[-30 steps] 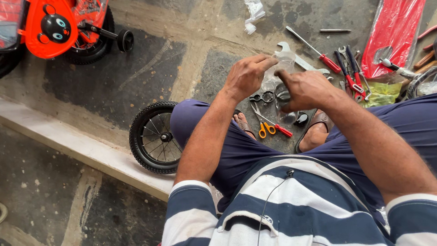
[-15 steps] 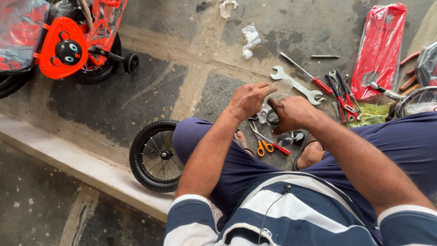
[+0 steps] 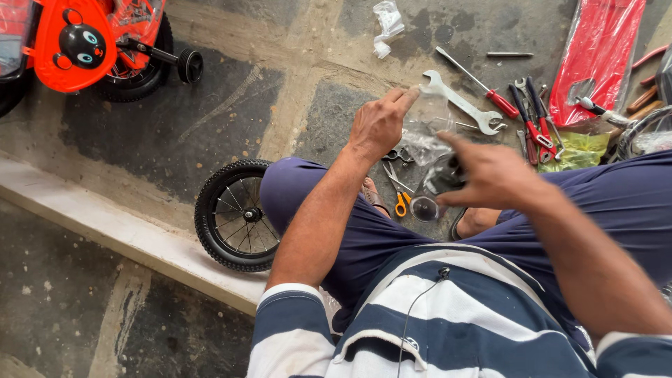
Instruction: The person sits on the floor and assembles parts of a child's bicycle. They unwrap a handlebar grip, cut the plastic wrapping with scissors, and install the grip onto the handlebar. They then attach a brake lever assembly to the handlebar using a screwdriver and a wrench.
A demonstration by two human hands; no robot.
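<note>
Clear plastic bag [image 3: 428,120] of small parts sits centre-right of frame, held up between both hands above the person's lap; left hand [image 3: 378,126] pinches the bag's top edge, thumb and forefinger pressed together on the film at its upper corner; right hand [image 3: 493,173] comes in from the right, fingers curled around something dark at the bag's lower end; blurred, so cannot tell whether that grip is closed on the bag or on a part inside it.

Step in hand, as I read it: opening or emptying the hardware bag; contents not yet out.

Around it on the floor: open-ended spanner [image 3: 462,103] and red-handled screwdriver [image 3: 476,82] just above the hands; red-handled pliers [image 3: 535,120] to the right of them; orange-handled scissors [image 3: 399,196] lower, near the person's foot; small spoked wheel [image 3: 234,215] lying at centre-left by the left knee; red and orange kids' bike [image 3: 77,42] upper left; red wrapped piece [image 3: 595,59] upper right.

Next move likely calls for a steady hold on the top corner while the other hand works the parts free; keep the bag mouth over the lap or floor so small pieces don't scatter among the tools.
</note>
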